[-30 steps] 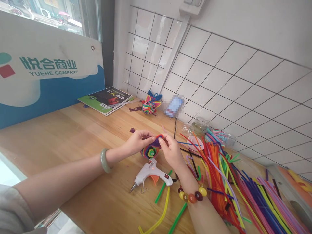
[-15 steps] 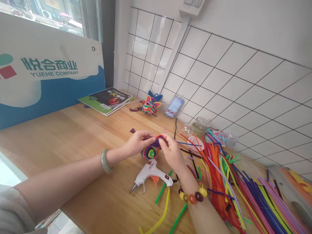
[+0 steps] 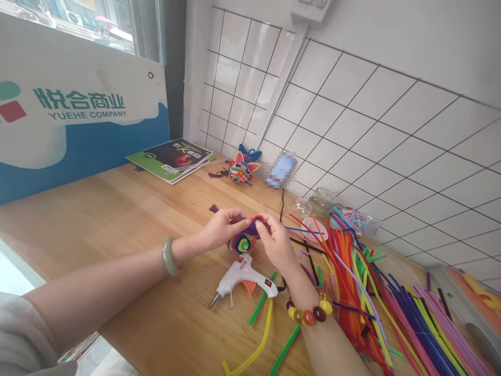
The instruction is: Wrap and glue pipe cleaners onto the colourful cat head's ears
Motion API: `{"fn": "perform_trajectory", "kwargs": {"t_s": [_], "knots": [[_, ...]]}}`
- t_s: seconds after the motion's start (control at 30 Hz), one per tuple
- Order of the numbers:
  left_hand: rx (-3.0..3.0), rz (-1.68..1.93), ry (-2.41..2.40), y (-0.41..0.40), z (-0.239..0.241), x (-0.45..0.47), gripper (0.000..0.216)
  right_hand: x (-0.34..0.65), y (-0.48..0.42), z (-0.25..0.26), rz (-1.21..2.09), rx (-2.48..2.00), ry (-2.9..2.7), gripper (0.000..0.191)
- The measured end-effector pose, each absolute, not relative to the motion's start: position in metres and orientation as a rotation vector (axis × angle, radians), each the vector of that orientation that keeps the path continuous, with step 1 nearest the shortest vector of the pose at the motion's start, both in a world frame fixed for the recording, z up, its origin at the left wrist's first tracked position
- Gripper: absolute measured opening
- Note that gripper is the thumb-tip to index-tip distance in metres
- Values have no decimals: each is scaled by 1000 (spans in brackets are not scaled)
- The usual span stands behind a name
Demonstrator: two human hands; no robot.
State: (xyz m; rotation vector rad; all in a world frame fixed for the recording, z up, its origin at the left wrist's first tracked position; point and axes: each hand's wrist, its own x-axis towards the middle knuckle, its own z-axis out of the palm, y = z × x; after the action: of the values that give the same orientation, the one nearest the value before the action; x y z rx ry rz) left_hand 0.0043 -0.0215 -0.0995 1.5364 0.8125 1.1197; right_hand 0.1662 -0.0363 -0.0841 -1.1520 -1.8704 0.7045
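Both of my hands hold a small multicoloured pipe-cleaner figure (image 3: 243, 241) just above the wooden table (image 3: 117, 219). My left hand (image 3: 222, 227) grips it from the left, fingers curled over its top. My right hand (image 3: 275, 242) pinches its upper right side, where a red pipe cleaner bends over it. A white hot glue gun (image 3: 242, 278) lies on the table right below the figure, nozzle pointing left.
A big heap of coloured pipe cleaners (image 3: 391, 308) spreads over the right of the table. Loose green and yellow pieces (image 3: 263, 334) lie near the front. A finished colourful figure (image 3: 240, 169), magazines (image 3: 172, 159) and a phone (image 3: 279, 169) stand by the gridded wall.
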Motion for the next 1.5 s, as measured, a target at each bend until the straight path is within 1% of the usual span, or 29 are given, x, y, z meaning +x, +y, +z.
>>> {"fn": "perform_trajectory", "kwargs": {"t_s": [0.37, 0.8, 0.93, 1.27, 1.5], "knots": [[1516, 1111, 791, -21, -101, 3, 31, 173, -34, -83, 805, -1186, -1855, 21], [1485, 1105, 830, -18, -103, 2, 37, 182, -30, -81, 751, -1206, -1858, 28], [1450, 1092, 835, -17, -103, 2, 37, 187, -25, -82, 707, -1227, -1923, 27], [1544, 1117, 883, -25, -90, 2, 33, 187, -25, -85, 793, -1257, -1946, 26], [1555, 1147, 952, -24, -90, 7, 34, 184, -27, -85, 731, -1239, -1956, 24]]}}
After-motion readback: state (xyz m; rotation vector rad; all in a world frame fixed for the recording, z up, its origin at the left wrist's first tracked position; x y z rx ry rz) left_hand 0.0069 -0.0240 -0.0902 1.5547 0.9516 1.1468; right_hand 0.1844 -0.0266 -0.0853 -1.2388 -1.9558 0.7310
